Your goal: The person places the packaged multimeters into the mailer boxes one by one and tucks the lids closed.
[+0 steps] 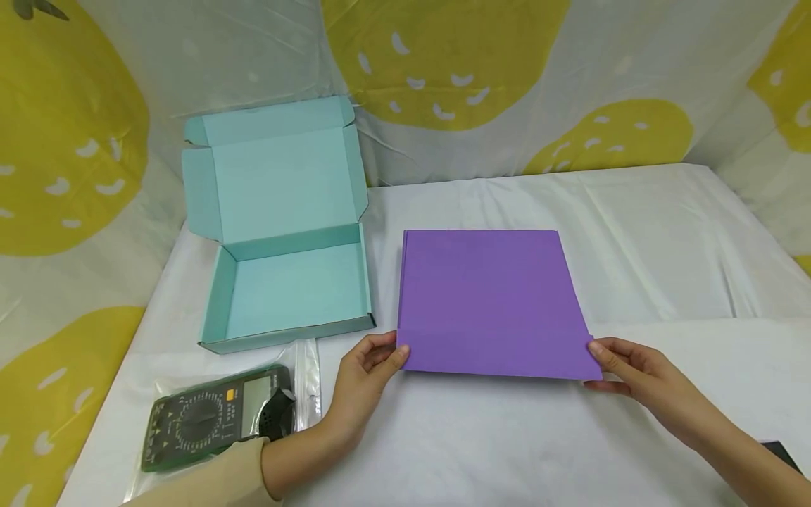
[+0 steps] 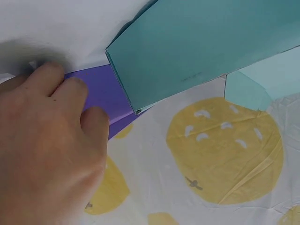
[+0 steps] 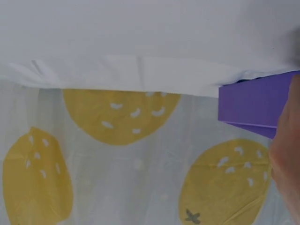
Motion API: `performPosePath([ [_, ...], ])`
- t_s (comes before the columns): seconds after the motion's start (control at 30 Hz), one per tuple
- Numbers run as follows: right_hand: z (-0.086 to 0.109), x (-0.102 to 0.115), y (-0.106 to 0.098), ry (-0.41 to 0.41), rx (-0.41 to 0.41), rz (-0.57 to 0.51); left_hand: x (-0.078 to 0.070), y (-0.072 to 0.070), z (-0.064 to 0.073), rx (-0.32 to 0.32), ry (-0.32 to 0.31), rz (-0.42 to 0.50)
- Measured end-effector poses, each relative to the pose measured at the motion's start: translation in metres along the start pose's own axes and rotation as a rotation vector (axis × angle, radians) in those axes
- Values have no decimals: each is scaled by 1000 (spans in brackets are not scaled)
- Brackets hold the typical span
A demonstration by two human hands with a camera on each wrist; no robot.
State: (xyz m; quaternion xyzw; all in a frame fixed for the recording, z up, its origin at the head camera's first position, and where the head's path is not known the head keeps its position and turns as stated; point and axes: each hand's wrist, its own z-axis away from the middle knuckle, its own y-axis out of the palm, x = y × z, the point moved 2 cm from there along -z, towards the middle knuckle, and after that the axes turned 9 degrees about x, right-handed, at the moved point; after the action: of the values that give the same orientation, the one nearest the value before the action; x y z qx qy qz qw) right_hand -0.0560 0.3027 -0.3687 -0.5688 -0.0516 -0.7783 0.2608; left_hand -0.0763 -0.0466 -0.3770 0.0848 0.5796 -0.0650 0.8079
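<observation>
A flat purple cardboard box (image 1: 488, 282) lies on the white cloth, its lid down over it and its front flap (image 1: 497, 352) sticking out toward me. My left hand (image 1: 362, 387) pinches the flap's left corner, thumb on top and fingers curled at the edge. At the opposite corner, my right hand (image 1: 652, 384) pinches the flap with its thumb above and fingertips beneath. The left wrist view shows the left hand's curled fingers (image 2: 70, 91) against the purple card. In the right wrist view, the box's side wall (image 3: 251, 103) shows beside the right hand.
A light teal box (image 1: 291, 296) stands with its lid raised, left of the purple one. Nearer, a multimeter (image 1: 203, 422) in a clear plastic bag lies beside my left forearm. A dark object (image 1: 782, 454) shows behind my right forearm. Lemon-patterned fabric (image 1: 443, 63) hangs behind the table.
</observation>
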Motion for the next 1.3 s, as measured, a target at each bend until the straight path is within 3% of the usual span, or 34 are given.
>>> performPosePath([
  [0.27, 1, 8, 2, 46, 7, 76, 0, -1, 0, 43, 34, 37],
  [0.5, -4, 8, 7, 60, -27, -22, -1, -4, 1, 32, 28, -9],
  [0.7, -2, 10, 6, 72, -57, 73, -1, -4, -2, 46, 18, -21],
  [1.0, -2, 14, 7, -22, -145, 76, -3, -3, -6, 50, 22, -9],
  [1.3, -6, 10, 4, -5, -130, 11, -4, -4, -7, 61, 16, -20],
])
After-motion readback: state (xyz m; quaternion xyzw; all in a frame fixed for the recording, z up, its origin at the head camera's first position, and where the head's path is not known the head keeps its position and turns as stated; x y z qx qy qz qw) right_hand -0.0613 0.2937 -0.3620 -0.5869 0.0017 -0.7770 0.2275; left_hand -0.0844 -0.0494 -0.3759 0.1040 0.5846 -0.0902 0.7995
